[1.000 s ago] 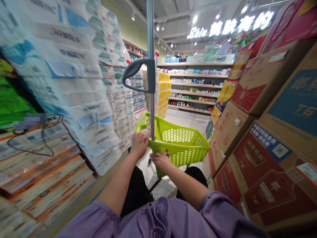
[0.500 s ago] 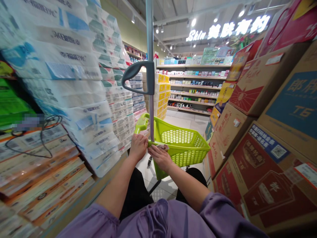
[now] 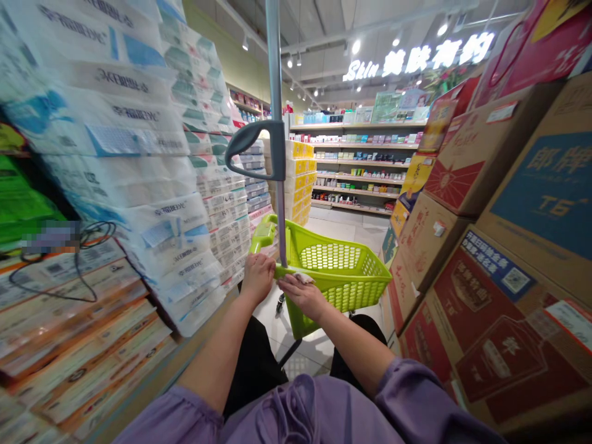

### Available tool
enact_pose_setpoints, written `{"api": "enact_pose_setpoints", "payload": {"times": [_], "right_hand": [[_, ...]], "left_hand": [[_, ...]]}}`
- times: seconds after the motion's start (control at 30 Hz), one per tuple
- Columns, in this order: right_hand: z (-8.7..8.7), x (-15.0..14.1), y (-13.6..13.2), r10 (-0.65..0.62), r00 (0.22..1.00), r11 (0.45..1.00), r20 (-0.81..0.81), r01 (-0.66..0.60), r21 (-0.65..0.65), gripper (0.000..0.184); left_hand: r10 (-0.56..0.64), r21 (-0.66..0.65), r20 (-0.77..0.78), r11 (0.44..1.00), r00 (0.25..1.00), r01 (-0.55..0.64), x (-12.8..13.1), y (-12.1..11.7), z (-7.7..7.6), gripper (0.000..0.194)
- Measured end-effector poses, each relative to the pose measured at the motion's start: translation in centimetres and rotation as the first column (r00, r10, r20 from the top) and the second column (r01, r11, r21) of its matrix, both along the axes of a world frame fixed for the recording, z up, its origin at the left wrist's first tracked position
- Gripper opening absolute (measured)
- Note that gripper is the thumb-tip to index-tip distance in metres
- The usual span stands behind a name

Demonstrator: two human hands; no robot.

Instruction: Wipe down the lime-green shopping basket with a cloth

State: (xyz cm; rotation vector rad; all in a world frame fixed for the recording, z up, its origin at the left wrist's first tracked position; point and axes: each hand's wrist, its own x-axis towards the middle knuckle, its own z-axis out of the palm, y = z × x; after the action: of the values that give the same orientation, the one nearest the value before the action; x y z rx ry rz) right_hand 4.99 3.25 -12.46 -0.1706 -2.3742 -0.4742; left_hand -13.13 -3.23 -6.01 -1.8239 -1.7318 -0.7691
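Note:
A lime-green plastic basket cart (image 3: 345, 302) stands in front of me, its upper side a perforated open basket. My left hand (image 3: 258, 275) is closed around the near left part of its rim. My right hand (image 3: 303, 296) lies against the near rim, fingers together, with a crumpled pale cloth (image 3: 304, 278) pressed under it and showing past its edge. Both hands are close to the foot of a metal pole (image 3: 274, 74) that rises from the cart. A grey loop handle (image 3: 279, 151) is fixed partway up the pole.
Stacked tissue packs (image 3: 139, 160) rise at the left, beside orange-white packs with a black cable (image 3: 87, 293) on top. Cardboard cartons (image 3: 490, 333) crowd the right. Beyond the cart are yellow-white packs (image 3: 303, 185) and cosmetics shelves (image 3: 365, 145).
My right hand has shifted slightly on the rim, and more of the cloth shows. My left hand keeps its hold. The view has moved a little.

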Motion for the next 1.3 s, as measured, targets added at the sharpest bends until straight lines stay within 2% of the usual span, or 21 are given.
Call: {"api": "enact_pose_setpoints", "payload": {"times": [0.07,0.27,0.43,0.6,0.8,0.97,1.1,1.2,1.3], "right_hand": [[-0.1,0.1,-0.1,-0.011,1.0,1.0,-0.019,0.011,-0.01,0.038],[1.4,0.1,-0.4,-0.028,0.993,0.994,-0.117,0.015,-0.11,0.041],[0.4,0.5,-0.5,0.005,0.982,0.971,-0.187,-0.05,-0.236,0.045],[0.4,-0.6,0.0,-0.15,0.931,0.909,-0.333,-0.003,-0.417,0.051],[0.2,-0.5,0.3,-0.237,0.926,0.859,-0.293,0.059,-0.508,0.05],[1.2,-1.0,-0.3,-0.307,0.918,0.824,-0.252,0.123,-0.554,0.048],[1.9,-1.5,-0.6,-0.314,0.922,0.817,-0.228,0.14,-0.56,0.048],[1.7,-0.7,-0.3,-0.308,0.927,0.815,-0.214,0.141,-0.562,0.046],[0.9,0.9,0.6,-0.363,0.912,0.792,-0.191,0.194,-0.579,0.043]], "left_hand": [[0.002,0.001,-0.008,1.0,1.0,-0.002,0.0,0.0,0.0,0.026],[-0.006,0.004,0.008,1.0,1.0,0.006,0.1,0.0,-0.1,0.025],[0.001,0.005,-0.014,1.0,1.0,-0.001,0.1,0.0,0.0,0.025],[0.013,-0.006,-0.01,1.0,1.0,-0.014,0.2,-0.1,0.2,0.025],[0.007,-0.015,-0.011,1.0,1.0,-0.007,0.2,-0.1,0.2,0.025],[0.0,-0.015,-0.018,1.0,1.0,0.0,0.1,0.0,0.2,0.024],[0.009,-0.011,-0.041,1.0,0.999,-0.009,-0.1,-0.1,0.0,0.023],[-0.001,0.009,-0.05,1.0,0.999,0.001,0.0,-0.4,-0.2,0.022],[0.003,0.059,-0.039,0.998,0.999,-0.001,0.4,-0.8,-0.5,0.026]]}}
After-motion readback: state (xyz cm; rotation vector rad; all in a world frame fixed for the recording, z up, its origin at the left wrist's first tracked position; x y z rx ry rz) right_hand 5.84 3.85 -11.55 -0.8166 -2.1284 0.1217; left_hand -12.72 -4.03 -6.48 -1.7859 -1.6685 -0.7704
